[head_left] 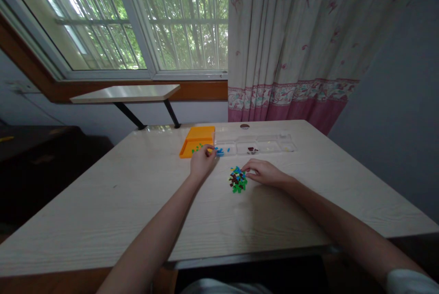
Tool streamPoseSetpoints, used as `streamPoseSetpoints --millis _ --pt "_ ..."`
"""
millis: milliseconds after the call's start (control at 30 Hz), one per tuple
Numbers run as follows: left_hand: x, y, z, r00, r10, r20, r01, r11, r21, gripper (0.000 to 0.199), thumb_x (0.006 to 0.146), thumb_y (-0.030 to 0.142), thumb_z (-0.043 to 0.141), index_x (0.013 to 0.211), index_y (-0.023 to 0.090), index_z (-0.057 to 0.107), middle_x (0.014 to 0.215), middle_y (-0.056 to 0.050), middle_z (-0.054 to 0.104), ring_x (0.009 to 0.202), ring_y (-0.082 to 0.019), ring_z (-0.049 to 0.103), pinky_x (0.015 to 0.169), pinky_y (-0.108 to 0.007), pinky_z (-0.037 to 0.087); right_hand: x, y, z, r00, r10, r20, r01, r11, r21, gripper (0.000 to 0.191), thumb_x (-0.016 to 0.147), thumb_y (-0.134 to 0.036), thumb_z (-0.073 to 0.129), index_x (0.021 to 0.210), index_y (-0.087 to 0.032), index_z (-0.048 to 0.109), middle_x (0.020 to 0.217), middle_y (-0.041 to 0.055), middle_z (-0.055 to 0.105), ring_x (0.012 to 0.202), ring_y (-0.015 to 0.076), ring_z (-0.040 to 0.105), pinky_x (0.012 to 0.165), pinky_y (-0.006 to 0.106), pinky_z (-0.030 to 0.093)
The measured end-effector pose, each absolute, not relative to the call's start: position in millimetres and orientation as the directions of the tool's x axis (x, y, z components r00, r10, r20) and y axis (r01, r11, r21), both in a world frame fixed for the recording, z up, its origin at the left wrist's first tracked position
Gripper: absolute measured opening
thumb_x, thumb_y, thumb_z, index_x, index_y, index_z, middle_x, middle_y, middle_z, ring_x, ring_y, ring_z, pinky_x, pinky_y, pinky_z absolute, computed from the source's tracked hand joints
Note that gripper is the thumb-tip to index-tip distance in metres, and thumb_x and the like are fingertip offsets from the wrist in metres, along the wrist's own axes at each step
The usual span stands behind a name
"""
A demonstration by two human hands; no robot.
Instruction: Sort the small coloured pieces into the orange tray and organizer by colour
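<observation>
My left hand point(203, 161) is at the near edge of the trays, its fingers closed together over the small blue pieces point(219, 152) in the clear compartment tray point(231, 147). Whatever its fingertips pinch is too small to make out. My right hand point(262, 171) rests at the right side of a pile of small green, brown and blue pieces point(238, 179) on the table. Its thumb and forefinger curl together at the pile's upper right edge, and what lies between them is unclear. Dark brown pieces point(252, 150) sit in a middle compartment of the clear tray.
An orange tray point(200, 134) holding small green pieces point(197, 147) adjoins the clear tray's left end. Behind them lies a small brown round object point(244, 126). A raised shelf point(130, 93) on black legs stands at the table's point(137, 193) back left, below the window. A curtain point(274, 56) hangs behind.
</observation>
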State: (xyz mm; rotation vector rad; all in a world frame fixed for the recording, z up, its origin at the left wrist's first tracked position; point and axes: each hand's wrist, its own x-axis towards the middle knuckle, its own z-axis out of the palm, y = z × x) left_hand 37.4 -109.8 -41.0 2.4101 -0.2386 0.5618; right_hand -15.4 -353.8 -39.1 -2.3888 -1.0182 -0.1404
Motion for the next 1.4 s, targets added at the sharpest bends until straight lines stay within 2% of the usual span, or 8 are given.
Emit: streamPoseSetpoints --millis 133,300,567,700,867,1067,1400 --pt "43 -108 -44 0.909 -0.016 0.417 -0.264 -0.796 0.545 0.025 0.076 0.035 0.048 0.087 0.017 0.062 0.053 0.002 0.049 0.05 -0.011 0.044 0.049 -0.019 0.026 -16 -354 -39 0.719 0.63 0.293 0.686 -0.577 -0.443 0.022 0.079 -0.022 0.05 0.099 -0.019 0.058 0.092 0.0053 0.06 0.085 0.0155 0.055 0.076 0.026 0.042" --pt "40 -110 -44 0.897 -0.094 0.433 -0.337 -0.78 0.528 0.03 0.078 0.036 0.044 0.094 0.017 0.061 0.051 0.003 0.047 0.048 -0.01 0.043 0.048 -0.019 0.027 -16 -353 -37 0.714 0.642 0.28 0.69 -0.575 -0.441 0.021 0.079 -0.022 0.05 0.097 -0.019 0.059 0.094 0.006 0.06 0.087 0.0161 0.055 0.077 0.027 0.042" --pt "8 -130 -35 0.822 -0.432 0.372 -0.566 -0.688 0.454 0.024 0.079 0.029 0.043 0.087 0.018 0.062 0.054 0.002 0.055 0.048 -0.008 0.045 0.049 -0.018 0.03 -14 -354 -37 0.727 0.629 0.277 0.679 -0.594 -0.432 0.017 0.079 -0.023 0.052 0.09 -0.018 0.062 0.087 0.0056 0.06 0.083 0.0161 0.055 0.075 0.026 0.042" --pt "-7 -141 -28 0.79 -0.511 0.337 -0.612 -0.676 0.41 0.024 0.081 0.029 0.041 0.089 0.02 0.062 0.06 0.0 0.06 0.051 -0.009 0.05 0.05 -0.019 0.032 -12 -357 -38 0.726 0.63 0.274 0.677 -0.589 -0.441 0.018 0.078 -0.023 0.053 0.092 -0.018 0.063 0.086 0.0058 0.06 0.08 0.0157 0.055 0.072 0.025 0.042" --pt "-12 -142 -24 0.766 -0.553 0.328 -0.642 -0.675 0.362 0.024 0.082 0.028 0.04 0.089 0.022 0.062 0.068 0.0 0.064 0.058 -0.011 0.055 0.054 -0.019 0.035 -9 -358 -41 0.728 0.638 0.251 0.668 -0.577 -0.471 0.017 0.078 -0.02 0.051 0.089 -0.018 0.063 0.083 0.0048 0.06 0.077 0.0145 0.055 0.07 0.024 0.042" --pt "-14 -143 -23 0.758 -0.57 0.318 -0.652 -0.675 0.346 0.023 0.081 0.029 0.041 0.088 0.022 0.062 0.067 0.0 0.064 0.058 -0.01 0.055 0.055 -0.019 0.035 -12 -357 -37 0.755 0.605 0.253 0.645 -0.617 -0.451 0.014 0.078 -0.02 0.051 0.088 -0.016 0.06 0.08 0.004 0.059 0.072 0.0139 0.053 0.065 0.024 0.04" --pt "-17 -149 -23 0.757 -0.566 0.327 -0.654 -0.66 0.37 0.024 0.077 0.04 0.049 0.088 0.023 0.062 0.06 0.002 0.06 0.054 -0.009 0.052 0.051 -0.018 0.033 -20 -348 -30 0.751 0.497 0.434 0.66 -0.576 -0.483 0.015 0.082 -0.028 0.05 0.087 -0.016 0.057 0.079 0.0034 0.056 0.068 0.0115 0.05 0.061 0.022 0.039"
